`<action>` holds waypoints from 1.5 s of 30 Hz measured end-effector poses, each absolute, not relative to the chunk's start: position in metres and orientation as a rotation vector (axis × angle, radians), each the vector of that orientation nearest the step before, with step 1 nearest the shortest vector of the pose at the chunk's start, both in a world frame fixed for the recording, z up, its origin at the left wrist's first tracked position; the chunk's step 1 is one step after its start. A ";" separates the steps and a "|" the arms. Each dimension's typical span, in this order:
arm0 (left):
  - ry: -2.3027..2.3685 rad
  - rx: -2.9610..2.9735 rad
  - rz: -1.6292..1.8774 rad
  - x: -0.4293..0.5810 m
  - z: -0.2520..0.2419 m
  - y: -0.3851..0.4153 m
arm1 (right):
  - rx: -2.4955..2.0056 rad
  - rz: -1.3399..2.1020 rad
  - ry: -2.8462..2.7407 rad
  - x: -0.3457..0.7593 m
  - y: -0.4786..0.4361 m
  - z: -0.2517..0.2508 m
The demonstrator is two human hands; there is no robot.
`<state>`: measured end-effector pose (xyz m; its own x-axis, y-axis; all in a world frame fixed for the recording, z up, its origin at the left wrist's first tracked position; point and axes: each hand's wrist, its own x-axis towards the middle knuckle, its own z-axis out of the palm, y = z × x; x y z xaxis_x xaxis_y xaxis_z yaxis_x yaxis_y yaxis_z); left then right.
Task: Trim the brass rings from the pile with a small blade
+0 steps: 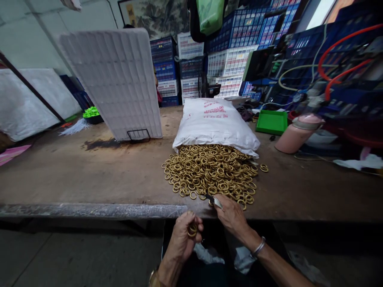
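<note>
My left hand (186, 234) is closed around brass-coloured rings (192, 229), just in front of the table edge. In my right hand (231, 213) is a small dark-tipped tool (213, 199) that looks like a knife, with a pale part by the fingers. Its tip points left, at the near edge of a heap of the same rings (209, 169). The heap spills from the mouth of a white woven sack (214, 123) with red print, which lies on the table. The fingers hide most of the tool's handle.
On the wooden table (74, 175) a white ribbed panel (119, 83) stands upright at left. A green tray (271, 122) and a pink bottle (299, 133) stand to the right. One loose ring (263, 168) lies beside the heap. Stacked crates (230, 61) fill the back.
</note>
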<state>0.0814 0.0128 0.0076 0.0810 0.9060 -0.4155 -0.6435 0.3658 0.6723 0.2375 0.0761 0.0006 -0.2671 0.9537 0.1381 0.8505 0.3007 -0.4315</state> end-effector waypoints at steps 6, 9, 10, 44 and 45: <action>1.007 0.513 1.173 0.087 0.006 0.024 | -1.544 0.542 -2.168 0.233 0.076 -0.001; 1.053 0.589 1.171 0.089 0.005 0.033 | -1.527 0.629 -2.177 0.230 0.073 -0.001; 1.068 0.615 1.165 0.090 0.004 0.036 | -1.506 0.646 -2.192 0.230 0.072 -0.001; 1.143 0.801 1.093 0.092 0.007 0.044 | -1.344 0.591 -2.212 0.229 0.067 -0.017; 1.154 0.806 1.095 0.092 0.007 0.044 | -1.348 0.633 -2.171 0.228 0.068 -0.016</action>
